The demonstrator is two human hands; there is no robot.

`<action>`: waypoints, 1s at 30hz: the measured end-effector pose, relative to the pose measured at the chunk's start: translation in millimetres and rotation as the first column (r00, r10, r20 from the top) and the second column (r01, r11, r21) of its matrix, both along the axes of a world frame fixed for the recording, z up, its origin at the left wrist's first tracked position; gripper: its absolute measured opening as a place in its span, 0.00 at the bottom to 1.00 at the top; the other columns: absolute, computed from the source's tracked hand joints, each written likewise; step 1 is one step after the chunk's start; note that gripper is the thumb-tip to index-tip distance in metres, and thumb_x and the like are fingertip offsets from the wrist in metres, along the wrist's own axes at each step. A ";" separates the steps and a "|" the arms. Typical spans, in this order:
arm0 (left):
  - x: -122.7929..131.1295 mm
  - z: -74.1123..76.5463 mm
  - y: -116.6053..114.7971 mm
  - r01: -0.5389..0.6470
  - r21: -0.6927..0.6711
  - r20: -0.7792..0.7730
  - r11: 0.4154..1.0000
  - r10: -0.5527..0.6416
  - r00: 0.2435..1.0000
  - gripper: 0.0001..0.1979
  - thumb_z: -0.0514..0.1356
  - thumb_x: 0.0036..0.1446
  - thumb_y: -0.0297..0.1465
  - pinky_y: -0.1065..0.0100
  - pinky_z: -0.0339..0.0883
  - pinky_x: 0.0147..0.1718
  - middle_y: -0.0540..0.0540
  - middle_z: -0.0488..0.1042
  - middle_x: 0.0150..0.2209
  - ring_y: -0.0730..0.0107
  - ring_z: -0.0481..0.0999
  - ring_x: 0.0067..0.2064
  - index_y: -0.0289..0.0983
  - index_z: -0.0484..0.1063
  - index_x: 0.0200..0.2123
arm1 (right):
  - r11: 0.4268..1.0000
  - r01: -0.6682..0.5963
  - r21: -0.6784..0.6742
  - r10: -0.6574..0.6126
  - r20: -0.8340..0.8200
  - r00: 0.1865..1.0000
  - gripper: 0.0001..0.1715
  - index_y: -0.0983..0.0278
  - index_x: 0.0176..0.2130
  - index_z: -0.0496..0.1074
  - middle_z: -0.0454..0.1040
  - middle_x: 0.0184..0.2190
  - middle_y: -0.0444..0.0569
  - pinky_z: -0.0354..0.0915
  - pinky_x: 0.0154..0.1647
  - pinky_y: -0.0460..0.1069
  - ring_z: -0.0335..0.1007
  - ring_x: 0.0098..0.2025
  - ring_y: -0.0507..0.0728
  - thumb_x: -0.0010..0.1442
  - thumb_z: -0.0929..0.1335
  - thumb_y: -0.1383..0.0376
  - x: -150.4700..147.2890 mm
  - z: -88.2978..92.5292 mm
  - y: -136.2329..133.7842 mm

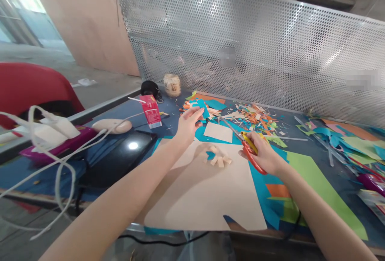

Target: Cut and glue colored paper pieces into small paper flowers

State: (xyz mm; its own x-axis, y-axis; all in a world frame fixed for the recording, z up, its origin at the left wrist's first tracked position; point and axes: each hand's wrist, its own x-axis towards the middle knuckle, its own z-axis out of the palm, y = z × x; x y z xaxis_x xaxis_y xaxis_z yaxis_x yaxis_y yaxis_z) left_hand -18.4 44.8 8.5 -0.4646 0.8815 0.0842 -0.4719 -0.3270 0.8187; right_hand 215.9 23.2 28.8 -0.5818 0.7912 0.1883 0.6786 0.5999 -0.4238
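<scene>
My left hand (188, 126) pinches a small blue paper piece (202, 107) with a notched edge, raised over the far side of the work sheet. In my right hand (264, 155) are scissors (252, 155) with red and yellow handles, their blades pointing up and left towards the blue paper. Between my hands, a large beige sheet (207, 192) bears small beige paper tabs (221, 162) in a fan, with a blue scrap (210, 155) at their left. A cream rectangle of paper (218, 132) lies just beyond, over blue paper.
Paper clippings (258, 118) heap near the perforated metal screen (240, 44). Left are a pink drink carton (151, 112), a dark tablet-like device (120, 160), a cream mouse-shaped object (112, 126) and white cables (72, 172). Green paper (319, 188) and a pile of coloured paper (357, 140) lie right.
</scene>
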 end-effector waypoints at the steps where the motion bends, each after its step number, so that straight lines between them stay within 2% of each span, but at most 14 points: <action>1: 4.3 0.3 -2.5 0.024 0.002 -0.006 1.000 -0.024 1.000 0.19 0.71 0.28 0.34 0.78 0.55 0.18 0.56 0.66 0.19 0.81 0.65 0.22 0.36 0.69 0.25 | 0.999 0.015 -0.037 -0.017 -0.050 0.999 0.15 0.61 0.34 0.55 0.65 0.31 0.47 0.60 0.30 0.49 0.61 0.31 0.55 0.54 0.64 0.55 -1.4 0.4 -2.1; 7: 33.4 7.6 -27.4 0.168 0.066 -0.054 0.984 -0.164 0.985 0.14 0.70 0.33 0.34 0.77 0.58 0.20 0.56 0.65 0.20 0.81 0.64 0.22 0.36 0.69 0.22 | 0.989 0.109 -0.098 -0.124 -0.155 0.980 0.16 0.60 0.34 0.54 0.60 0.27 0.42 0.59 0.30 0.49 0.59 0.29 0.54 0.53 0.64 0.55 -10.9 -7.2 -14.9; 12: 43.1 14.6 -45.0 0.204 0.113 -0.071 0.972 -0.197 0.978 0.12 0.69 0.36 0.33 0.76 0.59 0.19 0.56 0.66 0.19 0.82 0.62 0.19 0.37 0.69 0.23 | 0.980 -0.007 -0.200 -0.052 -0.287 0.956 0.12 0.60 0.32 0.52 0.59 0.27 0.41 0.58 0.28 0.48 0.56 0.28 0.52 0.55 0.62 0.57 -12.8 -14.8 -19.0; 14: 44.4 15.4 -49.0 0.204 0.133 -0.087 0.970 -0.193 0.977 0.11 0.68 0.36 0.32 0.76 0.59 0.19 0.56 0.67 0.20 0.82 0.63 0.19 0.37 0.69 0.23 | 0.974 -0.029 -0.224 -0.039 -0.293 0.955 0.12 0.60 0.32 0.53 0.59 0.26 0.41 0.57 0.27 0.48 0.55 0.27 0.52 0.55 0.62 0.57 -13.0 -15.2 -21.7; 19: 47.3 14.8 -54.8 0.246 0.176 -0.142 0.953 -0.222 0.965 0.09 0.67 0.40 0.31 0.76 0.59 0.19 0.56 0.66 0.21 0.82 0.64 0.19 0.38 0.69 0.25 | 0.962 -0.054 -0.267 -0.022 -0.273 0.962 0.12 0.61 0.33 0.54 0.59 0.27 0.41 0.56 0.27 0.47 0.54 0.27 0.52 0.54 0.63 0.59 -13.0 -14.8 -28.6; 23: 48.4 14.6 -55.7 0.241 0.160 -0.149 0.957 -0.218 0.964 0.10 0.67 0.41 0.31 0.76 0.58 0.17 0.55 0.66 0.22 0.82 0.63 0.19 0.38 0.68 0.26 | 0.957 -0.075 -0.280 -0.013 -0.301 0.954 0.10 0.60 0.32 0.53 0.58 0.26 0.40 0.55 0.26 0.47 0.52 0.27 0.51 0.55 0.62 0.60 -12.7 -15.8 -30.5; 30: 48.5 12.4 -53.5 0.255 0.188 -0.189 0.949 -0.220 0.957 0.10 0.66 0.42 0.31 0.75 0.59 0.16 0.56 0.64 0.20 0.81 0.63 0.18 0.38 0.66 0.24 | 0.949 -0.078 -0.307 -0.018 -0.300 0.954 0.12 0.61 0.32 0.54 0.59 0.26 0.41 0.55 0.26 0.47 0.53 0.27 0.51 0.55 0.63 0.58 -14.6 -13.5 -31.5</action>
State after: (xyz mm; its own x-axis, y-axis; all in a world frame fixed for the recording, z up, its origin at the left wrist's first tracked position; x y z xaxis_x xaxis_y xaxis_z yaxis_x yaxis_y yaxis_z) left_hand 30.1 -8.7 20.9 -0.2086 0.9189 0.3349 -0.4221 -0.3935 0.8167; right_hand 201.3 -8.3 15.3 -0.5624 0.8206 0.1019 0.4773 0.4228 -0.7704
